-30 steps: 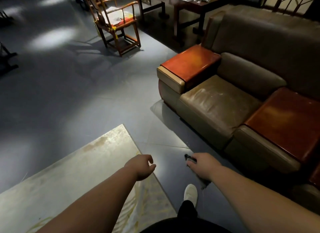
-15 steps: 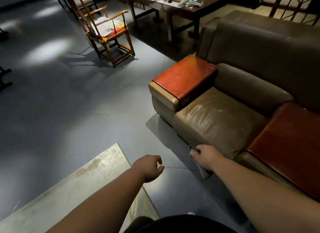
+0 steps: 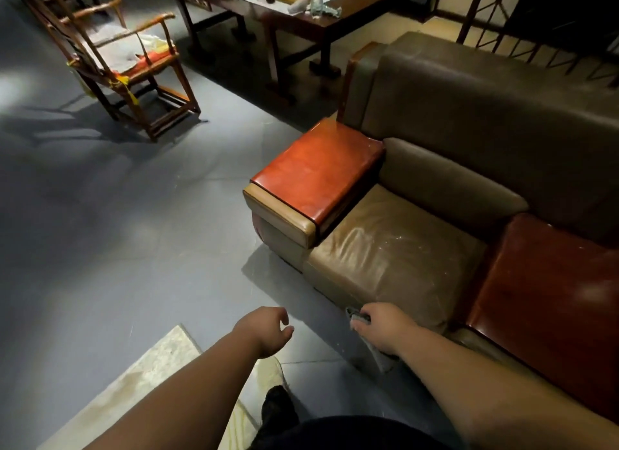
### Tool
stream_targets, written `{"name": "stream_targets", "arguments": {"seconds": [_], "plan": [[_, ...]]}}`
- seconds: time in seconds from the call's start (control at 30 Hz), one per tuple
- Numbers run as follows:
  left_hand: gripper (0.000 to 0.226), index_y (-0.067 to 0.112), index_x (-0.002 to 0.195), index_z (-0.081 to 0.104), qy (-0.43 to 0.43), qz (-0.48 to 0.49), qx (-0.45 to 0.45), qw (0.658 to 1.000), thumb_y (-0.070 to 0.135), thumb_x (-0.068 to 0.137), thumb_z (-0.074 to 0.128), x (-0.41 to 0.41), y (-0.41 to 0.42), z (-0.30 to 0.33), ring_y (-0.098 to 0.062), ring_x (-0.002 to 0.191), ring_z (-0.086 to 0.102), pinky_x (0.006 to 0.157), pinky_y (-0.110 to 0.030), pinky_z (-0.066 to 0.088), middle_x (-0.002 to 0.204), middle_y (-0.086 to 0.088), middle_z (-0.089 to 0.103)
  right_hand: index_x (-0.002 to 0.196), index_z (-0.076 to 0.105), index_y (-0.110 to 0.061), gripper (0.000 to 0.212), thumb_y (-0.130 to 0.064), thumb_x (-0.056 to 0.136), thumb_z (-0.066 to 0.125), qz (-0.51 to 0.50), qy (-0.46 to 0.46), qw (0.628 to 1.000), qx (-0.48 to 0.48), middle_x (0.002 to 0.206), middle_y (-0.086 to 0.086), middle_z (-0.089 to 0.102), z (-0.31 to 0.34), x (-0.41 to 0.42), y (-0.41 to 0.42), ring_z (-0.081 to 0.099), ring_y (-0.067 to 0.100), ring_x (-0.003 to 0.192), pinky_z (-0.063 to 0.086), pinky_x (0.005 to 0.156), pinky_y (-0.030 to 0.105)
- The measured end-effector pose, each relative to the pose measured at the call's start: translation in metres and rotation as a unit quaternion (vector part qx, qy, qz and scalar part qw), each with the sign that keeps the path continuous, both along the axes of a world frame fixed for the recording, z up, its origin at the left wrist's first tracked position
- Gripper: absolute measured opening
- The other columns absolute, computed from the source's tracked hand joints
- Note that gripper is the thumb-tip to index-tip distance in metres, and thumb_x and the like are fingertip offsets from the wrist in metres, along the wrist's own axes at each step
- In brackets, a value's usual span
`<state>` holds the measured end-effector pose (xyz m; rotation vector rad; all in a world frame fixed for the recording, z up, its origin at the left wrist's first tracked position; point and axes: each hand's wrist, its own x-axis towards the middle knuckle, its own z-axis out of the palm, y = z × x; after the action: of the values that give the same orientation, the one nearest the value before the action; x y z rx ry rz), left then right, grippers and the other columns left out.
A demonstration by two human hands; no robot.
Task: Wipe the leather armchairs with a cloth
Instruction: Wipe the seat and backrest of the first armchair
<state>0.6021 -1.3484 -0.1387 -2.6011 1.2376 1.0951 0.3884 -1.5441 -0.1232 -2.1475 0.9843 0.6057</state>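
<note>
right hand (image 3: 385, 329) grips cloth (image 3: 380, 357), mostly hidden; left hand (image 3: 268, 332) loose, holding nothing; armchair (image 3: 395, 248) cropped right

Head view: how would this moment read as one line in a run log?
stage: reaching armchair | right hand: grips cloth at seat cushion front edge | left hand: holds nothing, over floor | wiping: not yet

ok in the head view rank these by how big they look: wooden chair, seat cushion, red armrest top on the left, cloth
1. wooden chair
2. seat cushion, though it is nearer the camera
3. red armrest top
4. cloth, mostly hidden by the right hand
</note>
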Motion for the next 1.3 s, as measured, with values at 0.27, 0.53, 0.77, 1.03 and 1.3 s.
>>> {"name": "stream_targets", "arguments": {"seconds": [0.27,0.53,0.77,1.03,1.3], "plan": [[0.043,0.024,0.136,0.062,-0.019,-0.099,-0.014,0.995,0.051,0.104,0.053,0.146,-0.092,0.007,-0.025,0.115,0.064,0.099,-0.037,0.055,0.131,-0.004,0.068,0.113,0.07,-0.028,0.035,-0.056,0.099,0.055,-0.085,0.032,0.996,0.015,0.106,0.001,0.069,0.003,0.102,-0.06,0.065,0.02,0.096,0.053,0.082,0.034],[0.04,0.024,0.135,0.063,0.028,-0.133,0.02,0.991,0.048,0.104,0.056,0.178,-0.132,-0.028,-0.023,0.119,0.062,0.099,-0.031,0.051,0.136,-0.002,0.065,0.109,0.063,-0.023,0.035,-0.054,0.1,0.05,-0.076,0.098,0.99,0.064,0.114,0.003,0.065,-0.029,0.134,-0.064,0.063,0.025,0.107,0.053,0.092,0.038],[0.043,0.026,0.137,0.061,0.001,-0.228,0.062,0.972,0.052,0.104,0.054,0.189,-0.191,-0.037,-0.024,0.12,0.061,0.095,-0.034,0.051,0.133,-0.001,0.066,0.137,0.059,-0.017,0.051,-0.054,0.104,0.047,-0.071,0.153,0.983,0.071,0.136,0.011,0.062,-0.051,0.143,-0.13,0.059,0.031,0.121,0.049,0.096,0.037],[0.04,0.028,0.135,0.062,-0.005,-0.212,0.044,0.976,0.049,0.102,0.055,0.201,-0.291,-0.038,-0.026,0.117,0.064,0.098,-0.041,0.055,0.127,-0.001,0.068,0.132,0.061,-0.017,0.046,-0.051,0.105,0.047,-0.124,0.097,0.985,0.069,0.113,0.009,0.065,-0.06,0.171,-0.242,0.063,0.025,0.101,0.056,0.091,0.04],[0.037,0.029,0.132,0.061,0.033,-0.22,0.056,0.973,0.05,0.103,0.053,0.213,-0.316,-0.069,-0.025,0.114,0.064,0.094,-0.039,0.055,0.125,-0.001,0.068,0.118,0.064,-0.017,0.037,-0.048,0.106,0.049,-0.228,0.055,0.968,0.089,0.104,0.008,0.066,-0.097,0.183,-0.247,0.064,0.027,0.095,0.056,0.087,0.043]]}}
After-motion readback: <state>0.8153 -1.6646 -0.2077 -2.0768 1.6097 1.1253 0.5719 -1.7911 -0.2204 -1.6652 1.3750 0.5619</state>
